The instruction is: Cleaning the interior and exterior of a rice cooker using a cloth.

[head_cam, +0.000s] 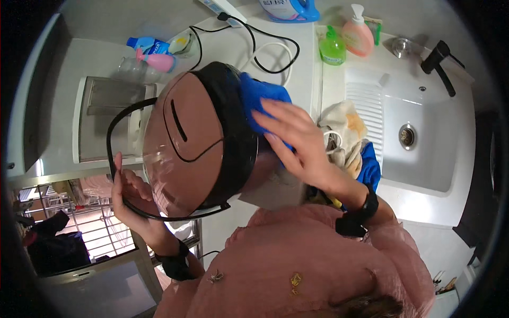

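A rounded appliance with a glossy pinkish lid (191, 123), probably a rice cooker, is held up tilted in front of me, a black band (238, 139) around its body. My left hand (133, 192) is closed around its curved black carrying handle (113, 127) at the lower left. My right hand (296, 137) presses a blue cloth (264, 93) against the body's right side, fingers spread over the cloth. The palm side of my right hand and part of the cloth are hidden.
At right is a white sink (421, 147) with a black faucet (441, 67); crumpled cloths (346, 127) lie at its left edge. Soap bottles (332, 47) stand behind. A black cable (278, 71) crosses the counter. A pink spray bottle (159, 62) lies back left.
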The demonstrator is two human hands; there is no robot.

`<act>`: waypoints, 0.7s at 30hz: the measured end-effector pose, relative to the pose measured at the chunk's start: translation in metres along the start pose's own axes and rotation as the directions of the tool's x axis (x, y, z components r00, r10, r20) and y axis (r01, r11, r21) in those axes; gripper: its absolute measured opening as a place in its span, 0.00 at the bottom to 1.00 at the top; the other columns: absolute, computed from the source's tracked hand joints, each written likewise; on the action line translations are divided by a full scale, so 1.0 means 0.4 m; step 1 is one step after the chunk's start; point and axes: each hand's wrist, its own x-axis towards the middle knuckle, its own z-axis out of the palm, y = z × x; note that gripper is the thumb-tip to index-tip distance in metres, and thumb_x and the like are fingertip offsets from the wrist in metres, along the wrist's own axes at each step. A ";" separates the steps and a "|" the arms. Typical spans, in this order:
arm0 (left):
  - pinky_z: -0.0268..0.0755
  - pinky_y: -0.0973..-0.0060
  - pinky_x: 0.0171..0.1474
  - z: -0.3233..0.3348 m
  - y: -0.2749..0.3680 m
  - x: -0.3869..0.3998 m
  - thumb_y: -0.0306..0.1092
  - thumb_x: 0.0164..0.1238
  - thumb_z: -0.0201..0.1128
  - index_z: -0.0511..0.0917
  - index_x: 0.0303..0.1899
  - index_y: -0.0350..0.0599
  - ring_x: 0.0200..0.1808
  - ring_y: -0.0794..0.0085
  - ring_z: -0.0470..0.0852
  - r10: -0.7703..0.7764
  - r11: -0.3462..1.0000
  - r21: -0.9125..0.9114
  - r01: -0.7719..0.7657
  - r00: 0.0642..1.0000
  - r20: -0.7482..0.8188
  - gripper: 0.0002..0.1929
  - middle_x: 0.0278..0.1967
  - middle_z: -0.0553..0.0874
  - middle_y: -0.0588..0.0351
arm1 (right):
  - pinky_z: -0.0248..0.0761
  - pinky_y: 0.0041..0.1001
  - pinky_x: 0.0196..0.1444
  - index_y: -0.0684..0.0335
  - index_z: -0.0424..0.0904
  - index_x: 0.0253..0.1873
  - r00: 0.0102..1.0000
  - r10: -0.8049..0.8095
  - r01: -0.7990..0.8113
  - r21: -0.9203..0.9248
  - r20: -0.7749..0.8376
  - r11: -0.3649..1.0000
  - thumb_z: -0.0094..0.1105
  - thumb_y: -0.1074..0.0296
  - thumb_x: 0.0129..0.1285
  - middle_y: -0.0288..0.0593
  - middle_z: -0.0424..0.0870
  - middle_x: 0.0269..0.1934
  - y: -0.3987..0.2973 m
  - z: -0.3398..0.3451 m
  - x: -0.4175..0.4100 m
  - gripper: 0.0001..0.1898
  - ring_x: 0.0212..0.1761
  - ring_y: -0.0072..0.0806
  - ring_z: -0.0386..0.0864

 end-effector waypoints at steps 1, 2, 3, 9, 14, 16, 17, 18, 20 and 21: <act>0.54 0.85 0.16 -0.008 -0.001 -0.002 0.36 0.73 0.45 0.68 0.57 0.29 0.15 0.82 0.61 0.013 1.000 0.002 -0.013 1.000 0.024 0.20 0.21 0.67 0.61 | 0.66 0.36 0.57 0.58 0.78 0.53 1.000 0.008 -0.007 -0.036 0.022 0.999 0.57 0.76 0.55 0.48 0.77 0.54 -0.012 -0.007 -0.052 0.18 0.55 0.44 0.74; 0.54 0.84 0.16 0.005 0.000 -0.006 0.38 0.73 0.46 0.74 0.45 0.33 0.15 0.81 0.61 -0.036 0.995 -0.089 0.035 0.999 -0.011 0.16 0.20 0.67 0.60 | 0.66 0.36 0.56 0.58 0.78 0.53 0.989 0.002 -0.002 -0.004 0.150 1.000 0.57 0.76 0.55 0.47 0.77 0.53 -0.013 -0.013 -0.114 0.19 0.54 0.45 0.74; 0.54 0.84 0.16 -0.002 0.001 -0.004 0.38 0.73 0.46 0.74 0.45 0.33 0.15 0.81 0.61 -0.045 0.995 -0.086 0.044 0.999 -0.006 0.16 0.20 0.67 0.60 | 0.67 0.36 0.56 0.58 0.78 0.53 0.962 -0.009 0.000 0.032 0.273 0.999 0.58 0.76 0.54 0.47 0.78 0.52 -0.018 -0.026 -0.170 0.19 0.53 0.45 0.75; 0.49 0.83 0.12 -0.018 0.015 0.007 0.40 0.74 0.46 0.65 0.26 0.46 0.11 0.82 0.55 -0.059 0.976 -0.193 0.099 0.978 0.202 0.15 0.14 0.62 0.62 | 0.70 0.28 0.52 0.65 0.70 0.60 0.647 0.762 -0.586 0.630 -0.014 0.509 0.51 0.66 0.68 0.42 0.80 0.49 -0.057 -0.058 -0.130 0.18 0.49 0.24 0.76; 0.48 0.84 0.11 0.007 0.005 0.026 0.40 0.74 0.47 0.63 0.24 0.48 0.09 0.83 0.52 -0.058 0.980 -0.175 0.092 0.981 0.187 0.16 0.12 0.61 0.64 | 0.57 0.36 0.66 0.71 0.61 0.63 0.887 0.413 -0.414 0.045 -0.206 0.909 0.54 0.68 0.63 0.64 0.67 0.60 -0.036 0.131 -0.158 0.26 0.63 0.52 0.66; 0.49 0.85 0.12 0.006 0.000 0.020 0.38 0.74 0.47 0.63 0.23 0.49 0.09 0.83 0.52 -0.017 0.985 -0.164 0.046 0.985 0.172 0.16 0.12 0.61 0.64 | 0.62 0.34 0.63 0.67 0.63 0.63 0.962 0.246 -0.264 -0.163 -0.121 0.951 0.51 0.75 0.62 0.58 0.66 0.62 -0.071 0.152 -0.247 0.24 0.63 0.49 0.66; 0.49 0.85 0.12 0.000 -0.001 0.019 0.38 0.74 0.47 0.63 0.23 0.49 0.09 0.83 0.52 -0.017 0.986 -0.160 0.045 0.985 0.170 0.16 0.12 0.61 0.64 | 0.64 0.35 0.61 0.67 0.66 0.62 0.967 0.244 -0.230 -0.151 0.080 0.961 0.51 0.78 0.58 0.58 0.67 0.62 -0.095 0.135 -0.293 0.24 0.63 0.49 0.67; 0.49 0.85 0.12 0.002 0.001 0.016 0.38 0.73 0.48 0.63 0.23 0.49 0.09 0.83 0.52 -0.016 0.986 -0.164 0.039 0.989 0.144 0.16 0.12 0.61 0.64 | 0.66 0.36 0.60 0.67 0.68 0.60 0.932 0.235 -0.203 -0.139 0.275 0.969 0.52 0.80 0.55 0.57 0.68 0.62 -0.114 0.107 -0.330 0.24 0.62 0.49 0.68; 0.50 0.85 0.12 -0.003 0.009 0.010 0.38 0.73 0.48 0.62 0.23 0.49 0.09 0.83 0.53 -0.019 0.986 -0.165 0.039 0.993 0.120 0.15 0.12 0.61 0.64 | 0.66 0.36 0.60 0.66 0.69 0.60 0.894 0.232 -0.279 0.069 0.384 0.958 0.53 0.80 0.53 0.57 0.68 0.61 -0.129 0.085 -0.358 0.26 0.60 0.50 0.70; 0.49 0.85 0.12 -0.006 0.012 0.012 0.37 0.73 0.48 0.62 0.23 0.49 0.09 0.83 0.53 -0.020 0.983 -0.175 0.047 0.988 0.151 0.15 0.12 0.61 0.64 | 0.67 0.36 0.61 0.65 0.69 0.61 0.853 0.191 -0.352 0.266 0.486 0.897 0.54 0.80 0.50 0.58 0.68 0.61 -0.129 0.076 -0.353 0.28 0.58 0.51 0.72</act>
